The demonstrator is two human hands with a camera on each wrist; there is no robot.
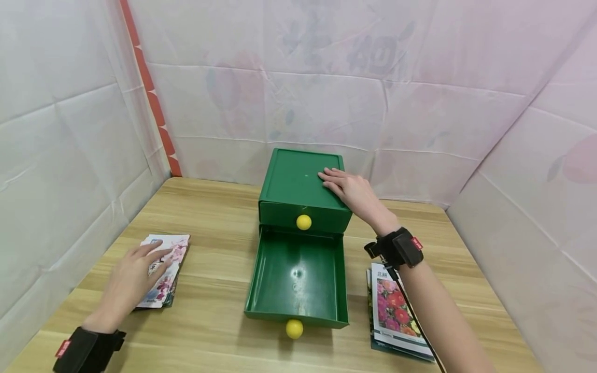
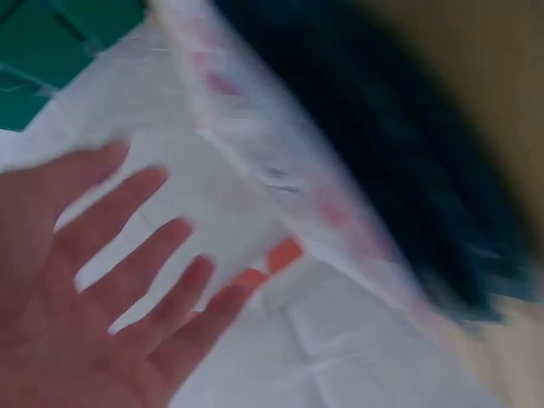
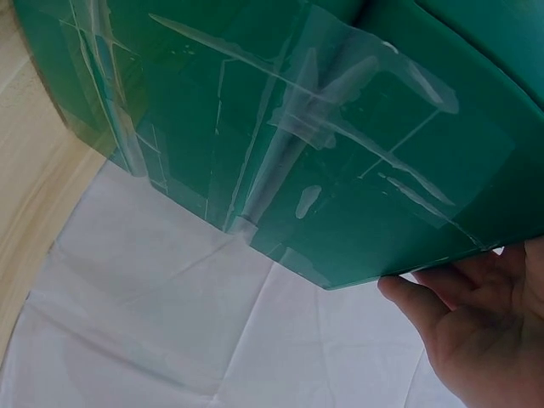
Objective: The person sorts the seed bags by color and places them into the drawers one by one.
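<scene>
Both hands extended, palms down, either side of the green drawer cabinet (image 1: 303,191).
Right hand (image 1: 350,189) lies flat-fingered on its top; left hand (image 1: 132,277), fingers spread, sits well left of it.

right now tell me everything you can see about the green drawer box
The green drawer box looks like glossy plastic, with two drawers, each with a round yellow knob. The upper drawer is shut; the lower drawer is pulled well out toward the camera and looks empty. The box stands upright mid-table, near the back wall. The right hand rests flat on its top right edge. The right wrist view shows clear tape strips on one side.
</scene>
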